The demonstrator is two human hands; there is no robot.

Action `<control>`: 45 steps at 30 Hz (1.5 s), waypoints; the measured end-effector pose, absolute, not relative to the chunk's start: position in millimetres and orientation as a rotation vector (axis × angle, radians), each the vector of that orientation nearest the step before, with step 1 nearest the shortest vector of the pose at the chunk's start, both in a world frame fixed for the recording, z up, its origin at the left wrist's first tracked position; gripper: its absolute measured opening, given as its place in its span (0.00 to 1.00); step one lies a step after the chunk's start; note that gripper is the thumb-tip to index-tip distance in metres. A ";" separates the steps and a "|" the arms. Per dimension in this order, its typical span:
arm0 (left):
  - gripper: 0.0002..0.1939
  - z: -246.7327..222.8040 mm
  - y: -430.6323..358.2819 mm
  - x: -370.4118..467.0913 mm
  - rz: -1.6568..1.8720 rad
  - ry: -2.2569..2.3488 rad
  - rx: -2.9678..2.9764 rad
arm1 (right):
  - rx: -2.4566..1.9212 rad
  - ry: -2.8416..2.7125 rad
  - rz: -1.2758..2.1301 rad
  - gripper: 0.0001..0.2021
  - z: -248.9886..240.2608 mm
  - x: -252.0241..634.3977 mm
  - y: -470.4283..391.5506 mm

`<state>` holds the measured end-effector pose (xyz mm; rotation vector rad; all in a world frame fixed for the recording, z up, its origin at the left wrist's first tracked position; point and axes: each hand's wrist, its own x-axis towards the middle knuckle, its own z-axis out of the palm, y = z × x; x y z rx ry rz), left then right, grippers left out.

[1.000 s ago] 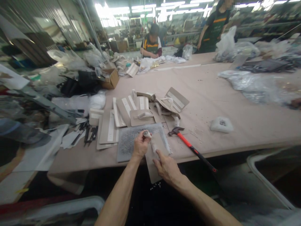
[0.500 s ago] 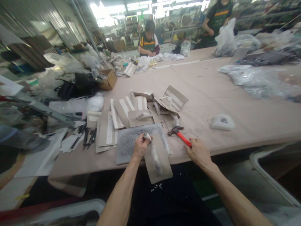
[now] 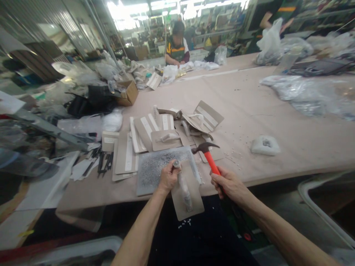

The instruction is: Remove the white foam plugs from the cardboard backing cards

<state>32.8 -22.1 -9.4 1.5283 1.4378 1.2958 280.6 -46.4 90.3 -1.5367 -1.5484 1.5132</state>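
My left hand [image 3: 168, 176] is closed around a short cylinder with a pale, round end [image 3: 176, 163]. The cylinder's lower part is hidden. Just beneath lies a beige panel [image 3: 194, 190] with a plastic-wrapped handle [image 3: 185, 194] on it, reaching past the table's front edge. My right hand [image 3: 226, 181] grips a claw hammer [image 3: 210, 159] by its red handle, with the dark head raised and tilted toward the left. A speckled grey board [image 3: 151, 171] lies on the table left of and behind my left hand.
More beige panels [image 3: 144, 127] are piled behind the board. Black strips [image 3: 105, 162] lie left. A translucent bag [image 3: 265, 145] with small bits sits right, and plastic bags [image 3: 310, 94] lie beyond it. One person [image 3: 177, 46] works across the table [image 3: 235, 107]; another stands at the back right.
My right hand has lifted the hammer off the table and brought it nearer. My left hand has shifted slightly right and down, with the cylinder's end now more upright.
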 end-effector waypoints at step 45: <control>0.12 -8.4 -6.8 37.7 1.480 1.484 0.999 | -0.781 -3.065 0.115 0.10 57.9 195.7 -71.5</control>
